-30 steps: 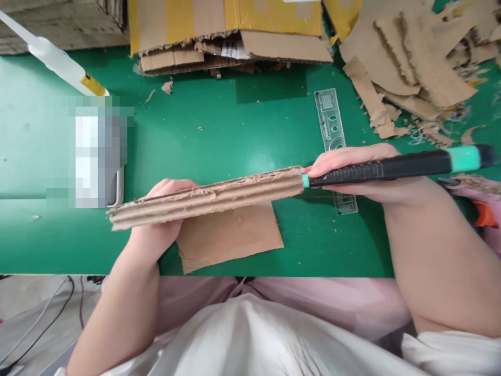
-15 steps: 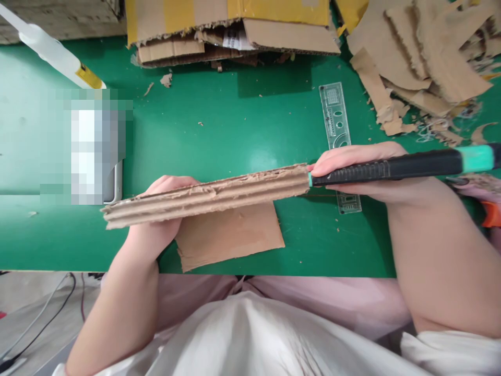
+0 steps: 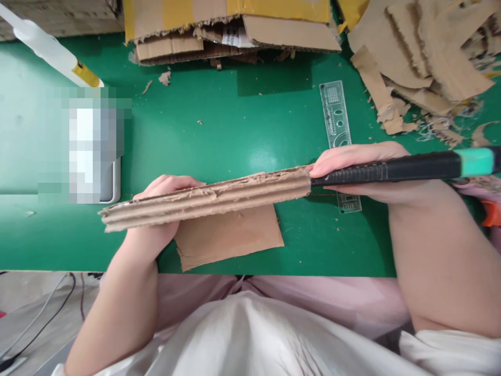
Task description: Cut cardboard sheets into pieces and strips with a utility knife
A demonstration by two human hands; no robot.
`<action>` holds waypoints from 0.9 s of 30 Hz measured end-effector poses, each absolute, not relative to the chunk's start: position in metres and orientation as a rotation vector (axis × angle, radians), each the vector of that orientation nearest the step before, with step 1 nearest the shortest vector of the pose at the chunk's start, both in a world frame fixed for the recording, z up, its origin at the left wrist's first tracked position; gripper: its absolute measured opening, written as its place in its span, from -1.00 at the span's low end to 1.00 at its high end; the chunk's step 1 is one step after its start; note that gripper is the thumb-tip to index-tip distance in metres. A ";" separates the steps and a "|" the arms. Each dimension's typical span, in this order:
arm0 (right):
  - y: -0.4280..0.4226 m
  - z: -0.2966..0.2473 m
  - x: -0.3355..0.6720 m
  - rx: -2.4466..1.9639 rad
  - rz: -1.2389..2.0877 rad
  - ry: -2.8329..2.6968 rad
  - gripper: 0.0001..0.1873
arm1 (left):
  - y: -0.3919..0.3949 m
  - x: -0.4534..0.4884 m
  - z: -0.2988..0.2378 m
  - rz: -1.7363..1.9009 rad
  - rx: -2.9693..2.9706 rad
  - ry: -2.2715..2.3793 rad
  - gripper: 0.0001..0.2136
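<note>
My left hand [image 3: 154,232] is wrapped round the left part of a thick piece of layered corrugated cardboard [image 3: 211,197], its torn, ridged edge facing up. My right hand [image 3: 364,156] grips a black utility knife [image 3: 395,169] with a teal band, held nearly level. The knife's front end meets the cardboard's right end; no blade shows there. Some right-hand fingertips are hidden behind the knife and cardboard. Beneath the held piece, a flat cardboard rectangle [image 3: 230,237] lies on the green table [image 3: 203,141]. A clear plastic ruler [image 3: 332,107] lies partly under my right hand.
Torn cardboard scraps [image 3: 422,57] are heaped at the far right. A yellow-taped cardboard box [image 3: 227,15] stands at the back. To the left lie a phone [image 3: 116,183], partly blurred, and a white tool with a yellow tip [image 3: 58,55]. Something orange [image 3: 491,213] shows at the right edge.
The knife's front end has moved slightly closer to the cardboard, and the teal bit at the junction no longer shows. Both hands keep their hold in nearly the same place.
</note>
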State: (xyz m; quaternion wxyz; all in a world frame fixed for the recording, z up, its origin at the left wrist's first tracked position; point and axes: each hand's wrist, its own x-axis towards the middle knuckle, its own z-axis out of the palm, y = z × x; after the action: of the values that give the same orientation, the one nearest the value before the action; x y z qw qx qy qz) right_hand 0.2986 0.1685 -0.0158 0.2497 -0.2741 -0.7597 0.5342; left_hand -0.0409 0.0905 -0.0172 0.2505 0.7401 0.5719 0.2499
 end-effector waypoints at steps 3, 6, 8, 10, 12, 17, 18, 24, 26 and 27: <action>0.169 -0.015 0.298 -0.761 1.462 -2.063 -0.66 | 0.090 -0.040 -0.017 0.654 1.999 1.590 -0.75; 0.168 -0.016 0.299 -0.801 1.447 -2.052 -0.67 | 0.089 -0.039 -0.017 0.665 1.994 1.604 -0.75; 0.167 -0.017 0.300 -0.799 1.449 -2.049 -0.67 | 0.089 -0.039 -0.017 0.690 2.001 1.594 -0.74; 0.167 -0.018 0.301 -0.793 1.454 -2.034 -0.67 | 0.089 -0.040 -0.018 0.702 2.005 1.581 -0.72; 0.166 -0.019 0.302 -0.803 1.454 -2.018 -0.66 | 0.089 -0.040 -0.019 0.703 2.005 1.582 -0.72; 0.166 -0.019 0.301 -0.785 1.454 -2.029 -0.64 | 0.088 -0.041 -0.020 0.718 2.014 1.584 -0.70; 0.166 -0.019 0.301 -0.778 1.451 -2.032 -0.64 | 0.088 -0.041 -0.020 0.720 2.018 1.584 -0.70; 0.165 -0.019 0.299 -0.779 1.440 -2.029 -0.62 | 0.087 -0.040 -0.019 0.704 2.009 1.593 -0.71; 0.164 -0.019 0.300 -0.779 1.440 -2.024 -0.61 | 0.088 -0.040 -0.018 0.707 2.012 1.581 -0.72; 0.164 -0.020 0.300 -0.781 1.439 -2.021 -0.61 | 0.088 -0.039 -0.018 0.707 2.011 1.584 -0.72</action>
State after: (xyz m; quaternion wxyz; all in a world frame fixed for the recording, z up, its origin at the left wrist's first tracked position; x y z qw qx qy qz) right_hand 0.2996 0.1642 -0.0197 0.2670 -0.2895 -0.7489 0.5330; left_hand -0.0393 0.0878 -0.0181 0.2404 0.7350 0.5791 0.2584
